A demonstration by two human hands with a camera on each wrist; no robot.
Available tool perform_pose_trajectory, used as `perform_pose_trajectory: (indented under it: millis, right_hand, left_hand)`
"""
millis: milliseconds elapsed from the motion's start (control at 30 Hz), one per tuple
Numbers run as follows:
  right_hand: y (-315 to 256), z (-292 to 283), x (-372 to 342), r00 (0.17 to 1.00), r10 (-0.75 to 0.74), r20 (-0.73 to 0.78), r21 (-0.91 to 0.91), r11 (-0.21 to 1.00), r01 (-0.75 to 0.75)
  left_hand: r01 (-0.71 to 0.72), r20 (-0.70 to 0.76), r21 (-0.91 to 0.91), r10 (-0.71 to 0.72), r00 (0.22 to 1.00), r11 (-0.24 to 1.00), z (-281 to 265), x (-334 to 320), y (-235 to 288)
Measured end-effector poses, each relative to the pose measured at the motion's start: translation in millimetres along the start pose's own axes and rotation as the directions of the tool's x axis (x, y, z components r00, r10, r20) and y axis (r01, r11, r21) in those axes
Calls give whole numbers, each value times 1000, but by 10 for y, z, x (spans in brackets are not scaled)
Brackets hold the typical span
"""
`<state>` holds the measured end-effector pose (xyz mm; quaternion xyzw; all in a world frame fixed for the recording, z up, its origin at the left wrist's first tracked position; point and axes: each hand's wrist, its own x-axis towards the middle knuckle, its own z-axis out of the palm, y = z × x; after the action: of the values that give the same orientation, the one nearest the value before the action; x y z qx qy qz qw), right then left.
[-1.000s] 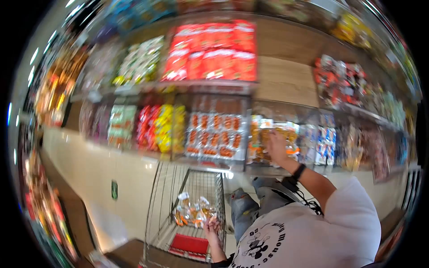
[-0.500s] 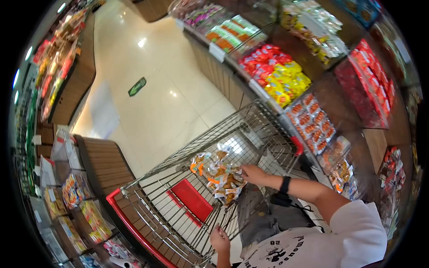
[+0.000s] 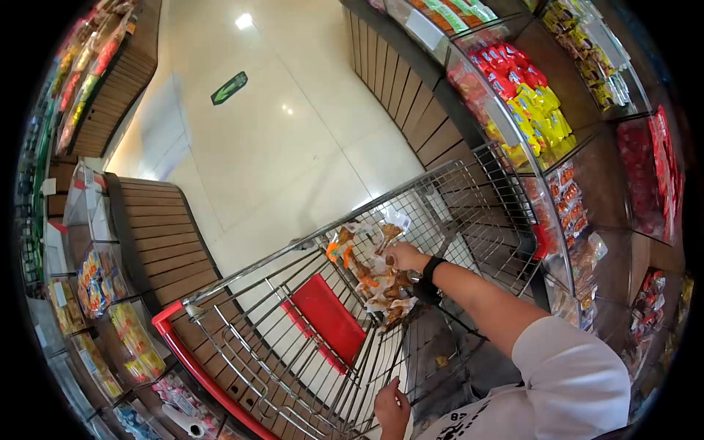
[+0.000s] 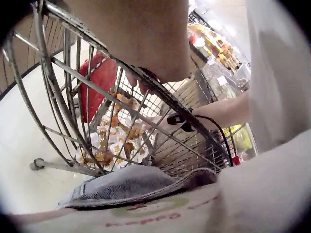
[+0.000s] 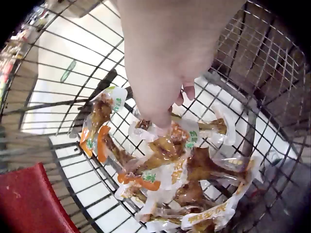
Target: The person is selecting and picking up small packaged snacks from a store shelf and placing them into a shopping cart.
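Observation:
A metal shopping cart [image 3: 469, 165] stands in the aisle with several clear-wrapped drumsticks [image 3: 352, 268] piled in it. My right hand [image 3: 405, 258] reaches down into the basket. In the right wrist view, the thumb is on a drumstick pack [image 5: 165, 150] and the fingers are curled, partly hidden behind the hand; it pinches that pack at its upper end. Other drumstick packs [image 5: 216, 167] lie around it on the wire floor. My left hand [image 3: 392, 408] hovers by the cart's near side, fingers loosely curled, holding nothing.
The cart has a red handle [image 3: 167, 312] and a red panel [image 3: 323, 323]. To the right, bins hold red and yellow packets [image 3: 535, 114] and small clear packs [image 3: 568, 202]. Snack bins [image 3: 136, 341] stand at left. A green arrow sign [image 3: 229, 88] marks the tiled floor.
My right hand went from the shelf bin on the right down into the cart among the drumstick packs. The head view has turned toward the aisle. My left hand stays near the cart.

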<state>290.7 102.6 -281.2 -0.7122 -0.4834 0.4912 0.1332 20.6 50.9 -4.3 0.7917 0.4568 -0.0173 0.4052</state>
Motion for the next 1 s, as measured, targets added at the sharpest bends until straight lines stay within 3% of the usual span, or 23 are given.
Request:
perform_pose_trajectory:
  millis: [67, 100, 167, 200, 300, 367, 400, 500, 567, 667, 800, 900, 967, 1000]
  right_hand:
    - [18, 21, -14, 998, -62, 31, -326, 943, 69]
    - [-8, 68, -99, 959, -222, -174, -403, 905, 136]
    - [-36, 74, -185, 934, -288, -212, -331, 920, 208]
    - [-34, 45, -255, 919, -316, -235, -298, 924, 241]
    - [-378, -517, -799, 991, -124, -46, 222, 966, 132]
    - [-679, -990, -1449, 983, -180, 44, 400, 905, 147]
    - [-735, -1199, -1732, 975, -210, 74, 479, 865, 150]
    - [-571, -1370, -2620, 916, -381, -124, 776, 538, 329]
    - [-678, -1685, -3437, 917, -349, -194, 785, 505, 358]
    - [-608, -1901, -4401, 881, -306, -360, 776, 427, 465]
    - [-728, -1949, -5506, 806, -230, -546, 710, 384, 590]
    - [-754, -1867, -6088, 773, -224, -593, 673, 390, 629]
    - [-756, -1842, -6460, 705, -225, -673, 591, 411, 695]
    - [-745, -1829, -6620, 667, -229, -709, 546, 422, 724]
  left_hand:
    - [-12, -17, -11, 12, 1000, 1000, -3, 34, 24]
    - [-24, -27, -8, 24, 999, 1000, -10, 33, 36]
    - [-17, -14, 17, 17, 1000, 1000, -6, -2, 42]
    - [74, -10, -20, -74, 997, 997, 53, -48, -19]
    - [10, 25, -54, -9, 1000, 998, 173, -63, -203]
    - [-231, 75, 146, 222, 972, 962, 20, 154, 184]
    - [-379, 67, 219, 374, 925, 899, -15, 306, 416]
    - [-600, 33, 271, 616, 787, 752, -89, 510, 1384]
    - [-726, 9, 284, 755, 655, 626, -26, 489, 1898]
    - [-857, 222, 197, 829, 513, 477, 81, 212, 2668]
    - [-956, 238, 172, 932, 274, 238, 439, -386, 3316]
    - [-981, 205, 127, 964, 171, 147, 713, -749, 3607]
    - [-987, 172, 146, 981, 84, 59, 816, -979, 3757]
    - [-988, 151, 33, 977, 152, 149, 879, -1090, 3800]
